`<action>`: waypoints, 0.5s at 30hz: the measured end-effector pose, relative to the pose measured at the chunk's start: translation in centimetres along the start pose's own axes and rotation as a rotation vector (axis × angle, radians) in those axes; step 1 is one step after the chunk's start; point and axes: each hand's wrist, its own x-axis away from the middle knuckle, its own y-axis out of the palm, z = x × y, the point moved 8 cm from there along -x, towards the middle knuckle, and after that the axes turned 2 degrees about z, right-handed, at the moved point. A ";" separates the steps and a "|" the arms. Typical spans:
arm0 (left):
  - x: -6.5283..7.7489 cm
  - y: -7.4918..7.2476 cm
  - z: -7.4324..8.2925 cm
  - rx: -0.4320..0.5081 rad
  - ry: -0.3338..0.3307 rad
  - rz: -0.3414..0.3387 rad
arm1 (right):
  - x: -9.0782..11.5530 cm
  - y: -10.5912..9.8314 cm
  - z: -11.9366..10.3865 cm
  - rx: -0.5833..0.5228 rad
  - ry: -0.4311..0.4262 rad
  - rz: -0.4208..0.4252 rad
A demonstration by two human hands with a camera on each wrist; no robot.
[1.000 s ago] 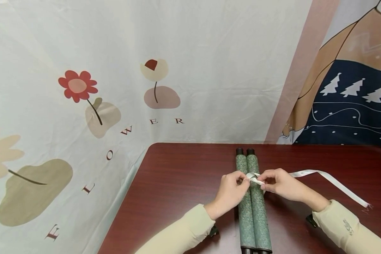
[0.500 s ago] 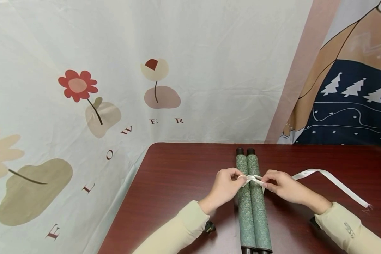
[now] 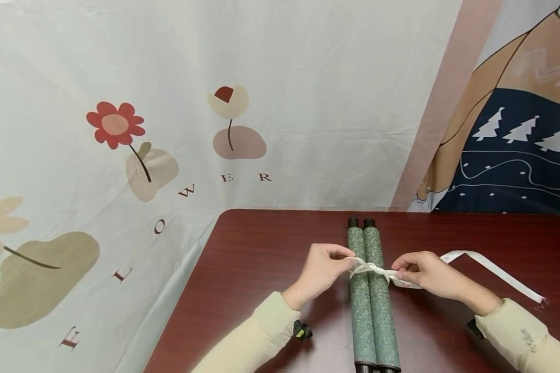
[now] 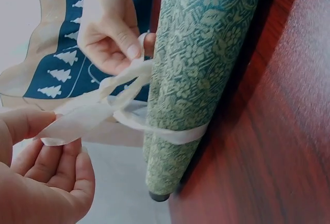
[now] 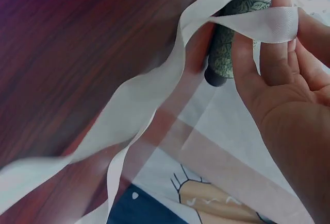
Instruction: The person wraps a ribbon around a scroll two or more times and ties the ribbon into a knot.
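Note:
Two green patterned scrolls, a left one (image 3: pixel 363 316) and a right one (image 3: pixel 385 321), lie side by side on the dark red table (image 3: pixel 270 243). A white ribbon (image 3: pixel 378 270) circles both, with a twisted knot on top. My left hand (image 3: pixel 319 270) pinches a ribbon end or loop just left of the scrolls; in the left wrist view its thumb and finger grip the flat white band (image 4: pixel 77 126). On the other side my right hand (image 3: pixel 431 273) pinches a folded ribbon loop (image 5: pixel 273 26), seen close up in the right wrist view.
A long ribbon tail (image 3: pixel 501 274) with a frayed end trails over the table to the right. Behind the table's back edge hangs a pale cloth (image 3: pixel 308 103) printed with flowers and letters. Dark knobs (image 3: pixel 369 223) cap the scrolls' far ends.
Both hands have moved apart, left hand leftward and right hand rightward, each keeping its ribbon. The open loops between them have drawn into a tighter knot over the scrolls.

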 end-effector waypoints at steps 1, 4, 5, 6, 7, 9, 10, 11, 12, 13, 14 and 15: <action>0.0 -0.2 0.1 -0.002 -0.004 0.007 | 0.1 -0.2 0.1 0.013 -0.007 0.004; 0.4 -1.1 1.5 0.011 -0.003 0.030 | 0.6 -0.7 0.2 0.059 -0.028 0.024; 0.6 -1.4 2.0 0.017 0.000 0.035 | 0.7 -0.9 0.2 0.065 -0.029 0.025; 0.7 -1.7 2.6 0.029 0.001 0.040 | 0.9 -1.0 0.3 0.069 -0.027 0.026; 0.9 -2.0 3.1 0.043 0.002 0.041 | 1.0 -1.1 0.4 0.078 -0.027 0.024; 1.1 -2.6 4.0 0.070 0.006 0.045 | 1.3 -1.3 0.5 0.095 -0.029 0.018; 1.1 -2.8 4.1 0.075 0.007 0.047 | 1.5 -1.4 0.5 0.104 -0.030 0.013; 1.1 -3.1 4.2 0.081 0.009 0.052 | 1.6 -1.5 0.6 0.115 -0.033 0.011; 1.1 -3.4 4.3 0.087 0.011 0.058 | 1.7 -1.6 0.6 0.131 -0.043 0.011; 1.1 -3.7 4.4 0.089 0.011 0.064 | 1.9 -1.7 0.6 0.148 -0.053 0.011; 1.1 -4.0 4.4 0.093 0.010 0.071 | 2.0 -1.8 0.5 0.165 -0.064 0.015; 1.0 -4.3 4.3 0.100 0.006 0.075 | 2.2 -2.0 0.5 0.184 -0.075 0.021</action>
